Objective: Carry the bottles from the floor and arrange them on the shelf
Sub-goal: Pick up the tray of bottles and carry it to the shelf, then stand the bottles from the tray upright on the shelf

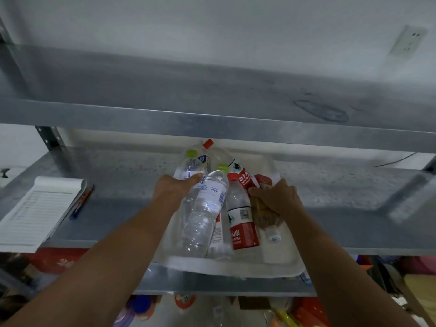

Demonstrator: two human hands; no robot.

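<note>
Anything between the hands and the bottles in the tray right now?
Nothing visible. The left hand already rests on a green-capped bottle, and the right hand grips a brownish bottle. All the bottles lie piled in the white tray on the shelf.

shelf (122, 185) | holds: tray (236, 267), notepad (40, 208), pen (81, 201)

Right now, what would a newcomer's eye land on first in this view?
The white tray heaped with lying bottles, resting on the middle shelf with its near edge past the shelf lip. Both hands are in the heap: the left hand on a clear bottle, the right hand gripping a brownish bottle. A notepad and pen lie at the shelf's left.
</note>
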